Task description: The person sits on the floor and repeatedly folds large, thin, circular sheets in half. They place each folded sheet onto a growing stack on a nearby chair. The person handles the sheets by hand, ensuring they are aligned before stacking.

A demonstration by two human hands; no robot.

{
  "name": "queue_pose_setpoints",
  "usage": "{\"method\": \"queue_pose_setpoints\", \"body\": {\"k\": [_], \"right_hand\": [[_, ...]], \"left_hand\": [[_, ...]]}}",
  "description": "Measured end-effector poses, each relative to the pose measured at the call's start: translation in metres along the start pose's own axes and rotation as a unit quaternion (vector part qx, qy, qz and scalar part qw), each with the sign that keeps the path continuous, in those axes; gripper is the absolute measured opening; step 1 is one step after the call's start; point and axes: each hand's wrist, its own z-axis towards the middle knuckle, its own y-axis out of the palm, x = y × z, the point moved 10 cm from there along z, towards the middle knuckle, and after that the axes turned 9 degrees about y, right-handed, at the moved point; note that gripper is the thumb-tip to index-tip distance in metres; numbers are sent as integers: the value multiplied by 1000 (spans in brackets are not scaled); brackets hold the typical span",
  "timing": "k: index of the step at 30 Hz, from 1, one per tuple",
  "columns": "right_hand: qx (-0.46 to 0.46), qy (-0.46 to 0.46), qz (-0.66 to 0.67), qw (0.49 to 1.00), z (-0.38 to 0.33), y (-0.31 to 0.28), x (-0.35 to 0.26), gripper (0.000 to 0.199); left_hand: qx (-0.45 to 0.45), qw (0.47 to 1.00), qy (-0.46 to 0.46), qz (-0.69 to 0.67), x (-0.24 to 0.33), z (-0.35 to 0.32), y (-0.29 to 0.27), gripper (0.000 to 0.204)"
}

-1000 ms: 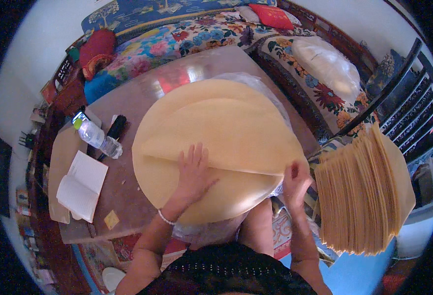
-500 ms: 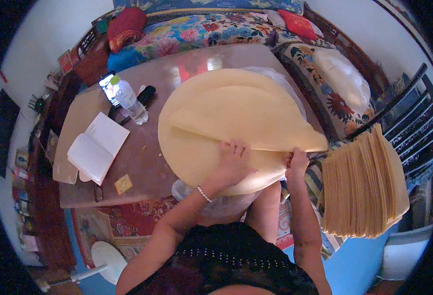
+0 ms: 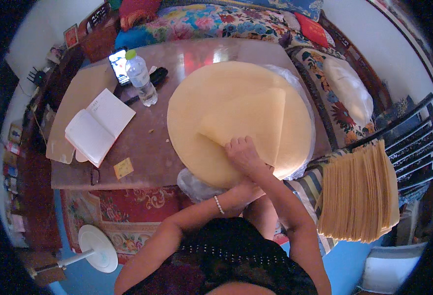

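Note:
A pile of thin, round, pale-yellow sheets (image 3: 197, 98) lies on the table in front of me. The top sheet (image 3: 256, 120) is folded over into a wedge, with one straight fold on its right side and a point toward the left. My right hand (image 3: 243, 153) has its fingers curled on the wedge's lower edge. Beneath my right forearm, my left hand (image 3: 246, 192) reaches across at the pile's near edge, a beaded bracelet on its wrist. My left fingers are mostly hidden by the right arm.
A thick stack of folded yellow sheets (image 3: 356, 194) sits on a striped chair seat (image 3: 311, 189) at right. On the table's left are a water bottle (image 3: 140, 78), a phone (image 3: 119, 66), an open notebook (image 3: 101, 125) and a small yellow card (image 3: 123, 168). Clear plastic (image 3: 197, 184) lies under the pile.
The top sheet has gone from a wide half fold to a narrower wedge. My right hand has moved left along it; my left hand has drawn back toward me and under the right arm.

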Motion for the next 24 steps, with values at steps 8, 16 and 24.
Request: {"method": "queue_pose_setpoints", "body": {"k": [8,16,24], "right_hand": [[77,16,8,997,-3,-1,8,6],[29,44,47,998,1,36,13,10],[-81,64,261,960,-4,9,53,30]], "left_hand": [[17,983,125,135,26,-14,-21,32],[166,964,127,165,17,-35,-100,31],[115,948,-56,292,-101,-13,-123,59]]}}
